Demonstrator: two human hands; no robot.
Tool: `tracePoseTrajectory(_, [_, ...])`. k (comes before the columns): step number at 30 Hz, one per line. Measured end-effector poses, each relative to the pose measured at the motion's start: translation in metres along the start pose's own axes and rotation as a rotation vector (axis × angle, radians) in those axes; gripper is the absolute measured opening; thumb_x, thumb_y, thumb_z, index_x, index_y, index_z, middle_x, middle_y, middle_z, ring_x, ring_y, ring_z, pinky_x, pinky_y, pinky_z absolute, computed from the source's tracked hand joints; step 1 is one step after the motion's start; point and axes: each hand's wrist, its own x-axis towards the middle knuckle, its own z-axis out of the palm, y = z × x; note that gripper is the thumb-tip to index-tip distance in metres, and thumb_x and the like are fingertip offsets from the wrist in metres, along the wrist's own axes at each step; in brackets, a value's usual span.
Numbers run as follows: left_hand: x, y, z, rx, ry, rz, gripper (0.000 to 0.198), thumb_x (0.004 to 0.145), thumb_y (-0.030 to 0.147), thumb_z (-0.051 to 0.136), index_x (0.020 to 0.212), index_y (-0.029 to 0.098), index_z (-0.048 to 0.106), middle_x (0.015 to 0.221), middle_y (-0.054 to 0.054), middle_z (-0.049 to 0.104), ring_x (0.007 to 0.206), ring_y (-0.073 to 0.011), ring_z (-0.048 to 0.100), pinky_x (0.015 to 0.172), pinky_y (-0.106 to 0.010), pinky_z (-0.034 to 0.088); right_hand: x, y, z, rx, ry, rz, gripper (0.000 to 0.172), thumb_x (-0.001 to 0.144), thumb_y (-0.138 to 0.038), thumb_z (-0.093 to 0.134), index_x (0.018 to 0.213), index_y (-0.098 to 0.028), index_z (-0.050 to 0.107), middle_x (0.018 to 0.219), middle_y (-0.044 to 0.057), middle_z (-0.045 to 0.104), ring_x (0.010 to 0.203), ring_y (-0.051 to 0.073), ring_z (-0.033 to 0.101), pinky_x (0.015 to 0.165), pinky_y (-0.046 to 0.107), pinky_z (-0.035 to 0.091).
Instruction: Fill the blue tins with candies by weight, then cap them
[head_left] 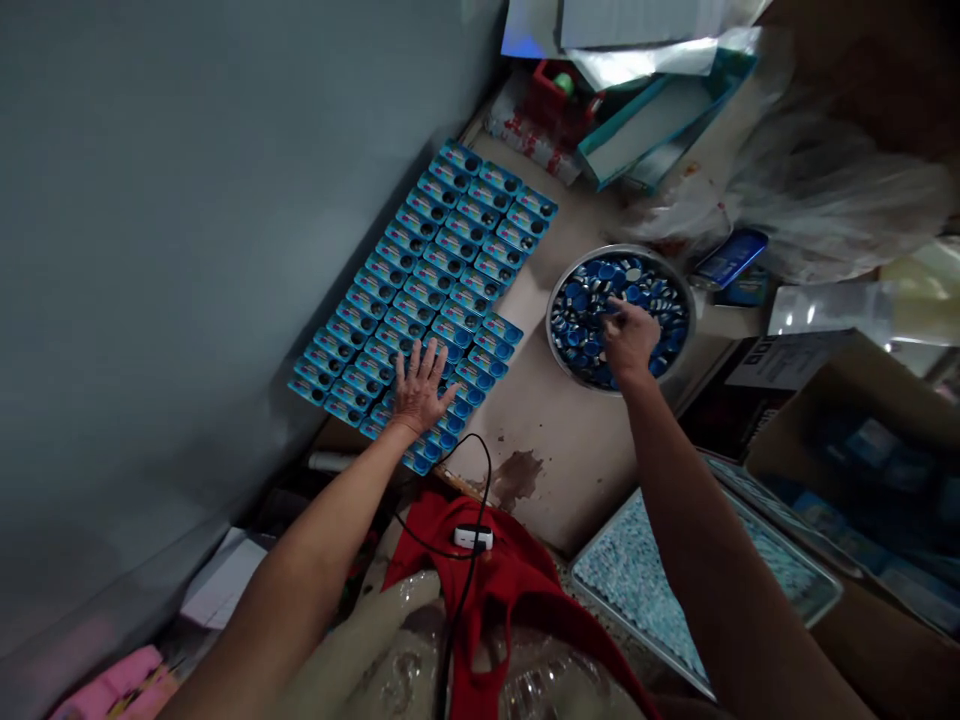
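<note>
My left hand [420, 395] lies flat, fingers spread, on rows of small blue printed cards [427, 280] laid edge to edge on the table. Each card has a round spot at one end. Toward the near end these spots look filled with blue discs [487, 375]; farther off they are mostly dark. My right hand [632, 338] is in a round metal bowl [551, 350] heaped with small blue and white round pieces [600, 280]. Its fingers are bent together over the pieces, and what they hold, if anything, is too small to make out.
A grey wall [187, 200] borders the cards on the left. A blue open box [660, 130] and clear plastic bags [832, 200] lie at the back. To the right are a cardboard box [825, 380] and a tray of pale blue bits [630, 570]. A black cable [490, 460] crosses the near edge.
</note>
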Motion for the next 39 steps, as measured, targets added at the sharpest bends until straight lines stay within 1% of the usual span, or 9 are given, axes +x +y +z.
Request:
tracePoseTrajectory(4, [0.000, -0.003, 0.005, 0.043, 0.012, 0.024, 0.077, 0.114, 0.055, 0.053, 0.178, 0.013, 0.048, 0.188, -0.020, 0.032, 0.179, -0.0445, 0.022, 0.145, -0.072, 0.007, -0.024, -0.038, 0.008, 0.062, -0.026, 0.059, 0.024, 0.095, -0.019, 0.058, 0.103, -0.020, 0.080, 0.105, 0.015, 0.083, 0.096, 0.029, 0.075, 0.093, 0.042, 0.056])
tracePoseTrajectory(8, [-0.001, -0.002, 0.006, 0.048, 0.011, 0.035, 0.077, 0.115, 0.057, 0.053, 0.179, 0.014, 0.047, 0.188, -0.020, 0.032, 0.179, -0.0451, 0.023, 0.145, -0.073, 0.010, -0.038, -0.104, 0.048, 0.143, -0.241, -0.071, 0.011, 0.090, -0.019, 0.074, 0.095, -0.023, 0.083, 0.098, 0.005, 0.084, 0.092, 0.024, 0.077, 0.089, 0.034, 0.059])
tracePoseTrajectory(13, [-0.002, 0.000, 0.002, 0.028, 0.016, 0.050, 0.078, 0.116, 0.060, 0.052, 0.180, 0.016, 0.047, 0.188, -0.019, 0.032, 0.179, -0.0445, 0.023, 0.145, -0.071, 0.010, -0.036, -0.166, 0.080, -0.090, -0.433, -0.238, 0.020, 0.097, -0.015, 0.069, 0.103, -0.020, 0.087, 0.118, 0.012, 0.084, 0.107, 0.028, 0.077, 0.090, 0.035, 0.054])
tracePoseTrajectory(23, [0.000, -0.005, 0.002, -0.045, 0.018, 0.026, 0.079, 0.115, 0.058, 0.052, 0.180, 0.013, 0.046, 0.189, -0.021, 0.030, 0.180, -0.0463, 0.019, 0.145, -0.075, 0.004, 0.016, -0.209, 0.090, -0.381, -0.654, -0.135, 0.021, 0.089, -0.015, 0.091, 0.109, -0.018, 0.087, 0.119, 0.013, 0.085, 0.110, 0.031, 0.079, 0.087, 0.032, 0.055])
tracePoseTrajectory(27, [0.005, -0.004, -0.001, -0.051, 0.031, 0.009, 0.080, 0.112, 0.055, 0.053, 0.178, 0.009, 0.047, 0.188, -0.024, 0.032, 0.180, -0.0479, 0.017, 0.144, -0.077, 0.003, 0.018, -0.222, 0.087, -0.286, -0.607, -0.143, 0.016, 0.106, -0.016, 0.075, 0.120, -0.015, 0.083, 0.121, 0.008, 0.084, 0.102, 0.020, 0.075, 0.087, 0.028, 0.051])
tracePoseTrajectory(30, [0.007, -0.002, -0.014, -0.074, 0.049, -0.021, 0.079, 0.110, 0.057, 0.052, 0.172, 0.007, 0.054, 0.185, -0.026, 0.037, 0.178, -0.0493, 0.023, 0.143, -0.078, 0.005, 0.003, -0.213, 0.066, -0.180, -0.568, -0.181, 0.020, 0.104, -0.016, 0.080, 0.124, -0.019, 0.080, 0.120, 0.001, 0.083, 0.102, 0.016, 0.072, 0.086, 0.024, 0.049])
tracePoseTrajectory(33, [0.010, 0.015, -0.034, -0.211, 0.156, -0.090, 0.077, 0.105, 0.061, 0.058, 0.162, 0.009, 0.064, 0.182, -0.027, 0.044, 0.176, -0.0500, 0.030, 0.144, -0.076, 0.013, -0.020, -0.171, 0.027, -0.069, -0.487, -0.192, 0.028, 0.102, -0.027, 0.087, 0.129, -0.026, 0.078, 0.129, -0.004, 0.081, 0.111, 0.015, 0.071, 0.092, 0.022, 0.049])
tracePoseTrajectory(36, [0.026, 0.063, -0.042, -0.477, 0.238, -0.060, 0.053, 0.104, 0.056, 0.067, 0.138, 0.017, 0.078, 0.166, -0.023, 0.064, 0.166, -0.0465, 0.050, 0.143, -0.069, 0.028, -0.043, -0.097, -0.023, -0.063, -0.337, -0.041, 0.029, 0.111, -0.020, 0.067, 0.139, -0.021, 0.073, 0.142, 0.009, 0.077, 0.122, 0.022, 0.072, 0.102, 0.031, 0.052])
tracePoseTrajectory(39, [0.074, 0.135, -0.022, -0.676, 0.043, 0.028, 0.032, 0.107, 0.045, 0.065, 0.121, 0.021, 0.082, 0.129, -0.017, 0.084, 0.125, -0.0353, 0.080, 0.122, -0.055, 0.059, -0.052, -0.023, -0.064, -0.224, -0.254, 0.303, 0.043, 0.106, -0.011, 0.062, 0.148, -0.017, 0.066, 0.147, 0.018, 0.072, 0.135, 0.029, 0.068, 0.110, 0.037, 0.052])
